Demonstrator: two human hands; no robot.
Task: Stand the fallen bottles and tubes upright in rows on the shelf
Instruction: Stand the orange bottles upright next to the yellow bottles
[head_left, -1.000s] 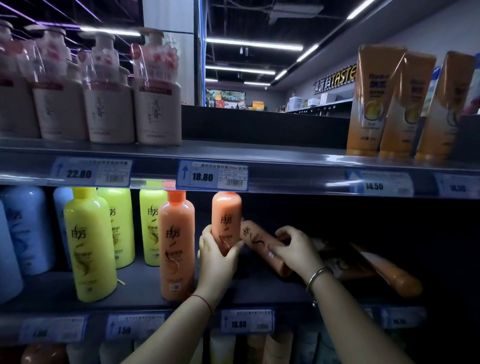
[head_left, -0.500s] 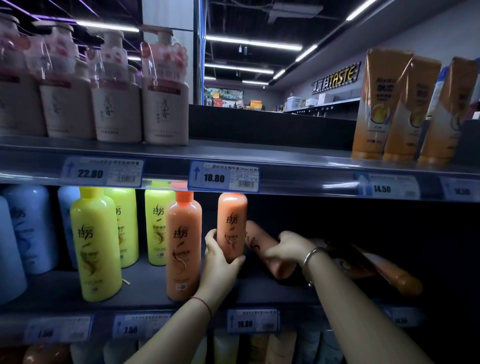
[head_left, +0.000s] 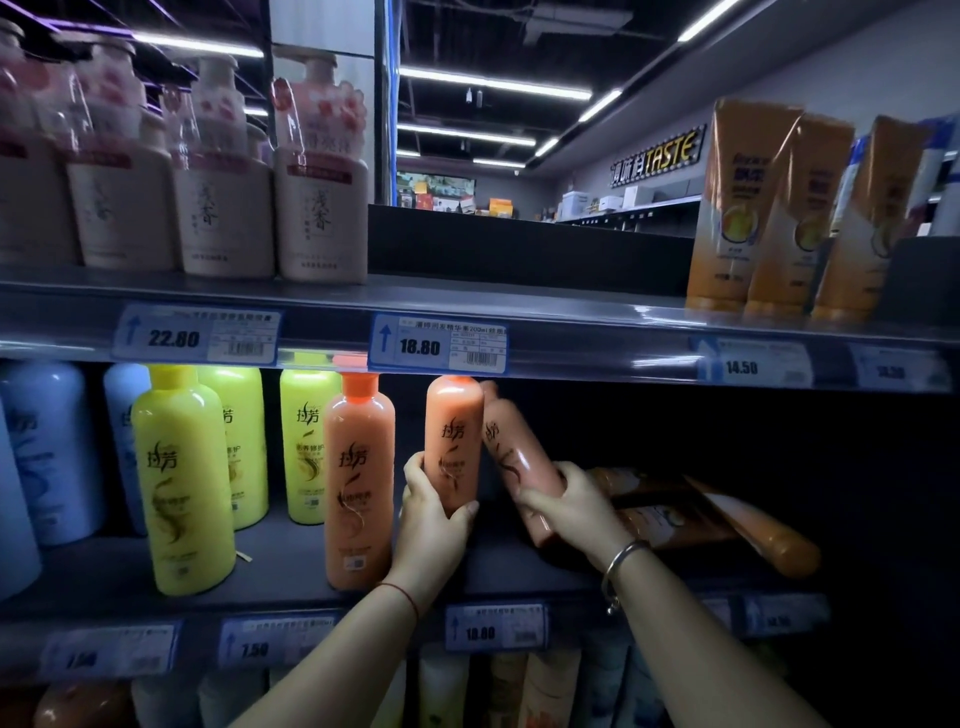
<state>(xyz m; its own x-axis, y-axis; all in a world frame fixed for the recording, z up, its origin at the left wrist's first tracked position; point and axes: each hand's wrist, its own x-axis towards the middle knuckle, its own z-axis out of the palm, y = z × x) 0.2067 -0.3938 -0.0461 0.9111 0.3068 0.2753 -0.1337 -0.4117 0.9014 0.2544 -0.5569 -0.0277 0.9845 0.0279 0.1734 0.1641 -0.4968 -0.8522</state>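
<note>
you are gripping an upright orange plastic bottle (head_left: 453, 441) in your left hand (head_left: 434, 512), just right of the front orange-capped bottle (head_left: 358, 478) on the dark metal shelf (head_left: 291, 564). your right hand (head_left: 569, 506) is clamping the base of a second orange bottle (head_left: 514, 457), which is leaning top-first against the upright one. the righting step is underway; next, you will probably be needing to swing its base under its cap. beyond it, brown squeeze tubes (head_left: 727, 519) are lying flat.
</note>
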